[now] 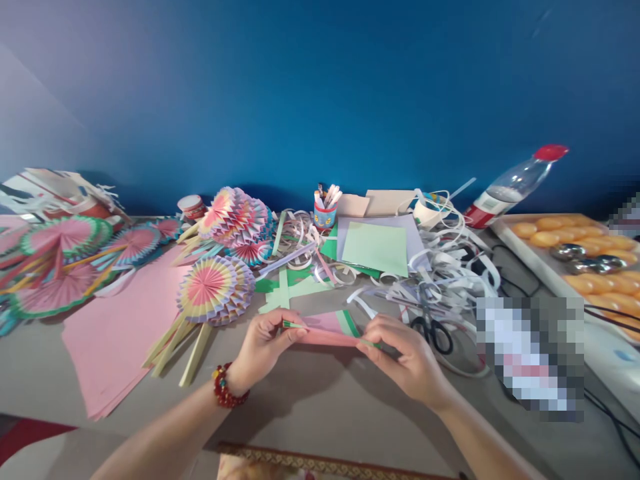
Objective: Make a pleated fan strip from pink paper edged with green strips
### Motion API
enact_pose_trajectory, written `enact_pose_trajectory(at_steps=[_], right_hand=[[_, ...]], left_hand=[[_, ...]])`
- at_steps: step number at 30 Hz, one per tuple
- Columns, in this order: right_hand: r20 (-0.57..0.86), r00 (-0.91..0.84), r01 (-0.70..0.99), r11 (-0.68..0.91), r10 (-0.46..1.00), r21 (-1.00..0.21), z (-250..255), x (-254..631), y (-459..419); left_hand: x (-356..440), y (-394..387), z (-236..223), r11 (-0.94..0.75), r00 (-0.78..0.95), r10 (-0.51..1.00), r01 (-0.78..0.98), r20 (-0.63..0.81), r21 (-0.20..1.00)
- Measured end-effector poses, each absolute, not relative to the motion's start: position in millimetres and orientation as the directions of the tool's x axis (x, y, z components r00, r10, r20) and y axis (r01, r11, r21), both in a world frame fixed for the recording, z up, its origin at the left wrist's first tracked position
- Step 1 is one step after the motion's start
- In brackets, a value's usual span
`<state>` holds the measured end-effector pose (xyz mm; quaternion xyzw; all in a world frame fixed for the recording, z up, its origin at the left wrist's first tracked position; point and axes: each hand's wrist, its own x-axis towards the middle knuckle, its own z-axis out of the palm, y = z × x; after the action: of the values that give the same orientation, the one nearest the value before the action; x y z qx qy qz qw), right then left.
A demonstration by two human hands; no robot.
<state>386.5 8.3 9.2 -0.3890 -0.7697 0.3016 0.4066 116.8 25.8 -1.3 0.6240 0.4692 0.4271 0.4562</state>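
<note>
Between my hands, just above the table, is a pink paper sheet with a green edge (325, 335), folded into a narrow strip with part of it still flat behind. My left hand (270, 343), with a red bead bracelet (229, 387) at the wrist, pinches its left end between thumb and fingers. At the other end my right hand (400, 353) pinches the strip the same way. Close by on the right lie black-handled scissors (434, 333). Behind the folded paper are light green paper strips (300, 288).
Finished paper fans (207, 290) and a stack of pink sheets (125, 327) lie left. Green and lilac sheets (375, 247), a pen cup (325, 215) and white paper scraps (450, 267) sit behind. A tilted bottle (515, 187) and a tray of orange pieces (575, 240) stand right.
</note>
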Motion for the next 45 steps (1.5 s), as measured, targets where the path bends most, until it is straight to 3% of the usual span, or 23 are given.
enact_pose_trajectory(at_steps=[20, 24, 31, 36, 38, 41, 45], right_hand=[[0.456, -0.376, 0.294, 0.57, 0.807, -0.767, 10.7, 391.1, 11.1], [0.449, -0.362, 0.278, 0.554, 0.817, -0.785, 7.3, 392.8, 11.2], [0.43, -0.359, 0.272, 0.533, 0.829, -0.801, 10.8, 389.9, 10.0], [0.376, -0.346, 0.215, 0.463, 0.859, -0.86, 7.4, 391.1, 13.4], [0.371, -0.356, 0.23, 0.465, 0.858, -0.855, 4.7, 392.9, 15.6], [0.396, -0.406, 0.313, 0.532, 0.824, -0.787, 7.4, 396.0, 16.6], [0.513, -0.474, 0.486, 0.699, 0.715, -0.525, 25.7, 400.0, 4.5]], left_hand=[[110.8, 27.2, -3.7, -0.1, 0.235, 0.968, 0.058, 0.084, 0.993], [106.6, 30.1, -2.8, -0.121, 0.265, 0.96, 0.096, 0.091, 0.988], [112.8, 24.9, -3.6, -0.184, 0.169, 0.973, 0.139, 0.16, 0.973], [113.6, 28.8, -7.3, -0.084, 0.185, 0.98, 0.073, 0.069, 0.994], [109.9, 33.2, -4.1, -0.142, 0.273, 0.956, 0.129, 0.103, 0.981], [102.3, 38.0, 7.6, -0.387, 0.409, 0.867, 0.195, 0.284, 0.901], [94.3, 32.8, 25.9, -0.68, 0.433, 0.724, 0.315, 0.538, 0.662]])
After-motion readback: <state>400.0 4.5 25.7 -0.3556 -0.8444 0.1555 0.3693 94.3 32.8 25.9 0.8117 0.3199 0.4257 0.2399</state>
